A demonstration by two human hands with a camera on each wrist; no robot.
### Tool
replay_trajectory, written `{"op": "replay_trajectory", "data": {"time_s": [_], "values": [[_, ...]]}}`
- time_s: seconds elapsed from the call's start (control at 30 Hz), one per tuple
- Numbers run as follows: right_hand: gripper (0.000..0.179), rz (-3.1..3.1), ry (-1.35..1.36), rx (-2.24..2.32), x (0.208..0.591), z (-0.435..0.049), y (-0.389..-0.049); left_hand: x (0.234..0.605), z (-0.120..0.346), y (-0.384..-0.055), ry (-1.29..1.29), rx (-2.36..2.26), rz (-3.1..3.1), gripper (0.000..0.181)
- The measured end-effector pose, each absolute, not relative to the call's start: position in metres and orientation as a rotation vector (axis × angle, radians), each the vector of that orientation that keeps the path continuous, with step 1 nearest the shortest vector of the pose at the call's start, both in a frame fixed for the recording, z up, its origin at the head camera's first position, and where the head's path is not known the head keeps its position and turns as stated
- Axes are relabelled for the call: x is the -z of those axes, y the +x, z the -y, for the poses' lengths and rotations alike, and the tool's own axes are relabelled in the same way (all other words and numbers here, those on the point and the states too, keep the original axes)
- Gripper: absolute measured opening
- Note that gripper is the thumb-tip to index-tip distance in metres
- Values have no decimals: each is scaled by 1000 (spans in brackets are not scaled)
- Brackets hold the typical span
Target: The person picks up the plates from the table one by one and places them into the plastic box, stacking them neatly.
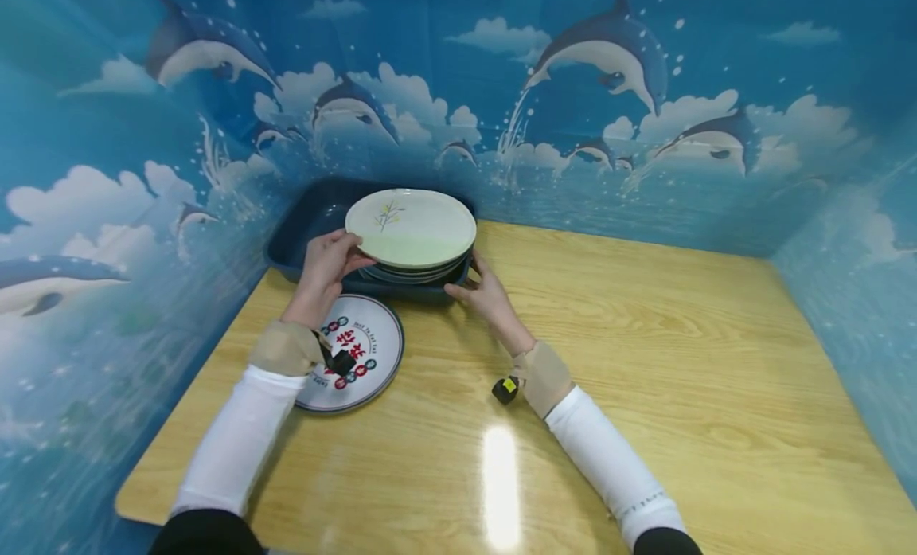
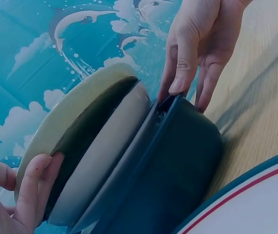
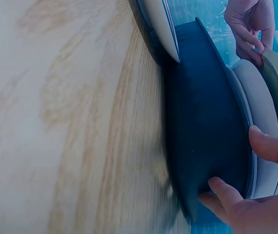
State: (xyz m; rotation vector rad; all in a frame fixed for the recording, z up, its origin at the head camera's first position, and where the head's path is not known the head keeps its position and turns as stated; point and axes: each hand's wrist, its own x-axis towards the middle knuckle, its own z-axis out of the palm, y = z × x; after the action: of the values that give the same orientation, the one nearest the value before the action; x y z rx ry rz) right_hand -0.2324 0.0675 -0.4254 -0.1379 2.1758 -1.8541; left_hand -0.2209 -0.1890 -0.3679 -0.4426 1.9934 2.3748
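An oval plate (image 1: pixel 415 228), white and pale green with a small yellow flower sprig, tops a stack of plates (image 1: pixel 411 275) in a dark blue tub (image 1: pixel 301 213). My left hand (image 1: pixel 325 268) pinches the near left edge of that oval plate. In the left wrist view the plate's raised edge stands slightly apart from the dark plate (image 2: pixel 92 117) under it. With my right hand (image 1: pixel 489 294) I grip the tub's near right corner, fingertips on its wall and rim beside the stack. A round white plate (image 1: pixel 383 340) with red characters lies beneath my left wrist.
The wooden table (image 1: pixel 645 316) extends to the right of the tub and toward me. Behind and at both sides hangs a blue dolphin-print backdrop (image 1: pixel 537 173). The tub stands close against it at the back left.
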Motion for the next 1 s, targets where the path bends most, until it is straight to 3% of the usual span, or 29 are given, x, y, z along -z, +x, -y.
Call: {"op": "replay_trajectory", "data": {"time_s": [0.33, 1.0], "values": [[90, -2122, -143, 1893, 430, -68, -233, 373, 193, -223, -445, -2342, -2024, 45], [92, -2110, -118, 1912, 431, -70, -233, 375, 205, -230, -139, -1976, -2265, 49]]}}
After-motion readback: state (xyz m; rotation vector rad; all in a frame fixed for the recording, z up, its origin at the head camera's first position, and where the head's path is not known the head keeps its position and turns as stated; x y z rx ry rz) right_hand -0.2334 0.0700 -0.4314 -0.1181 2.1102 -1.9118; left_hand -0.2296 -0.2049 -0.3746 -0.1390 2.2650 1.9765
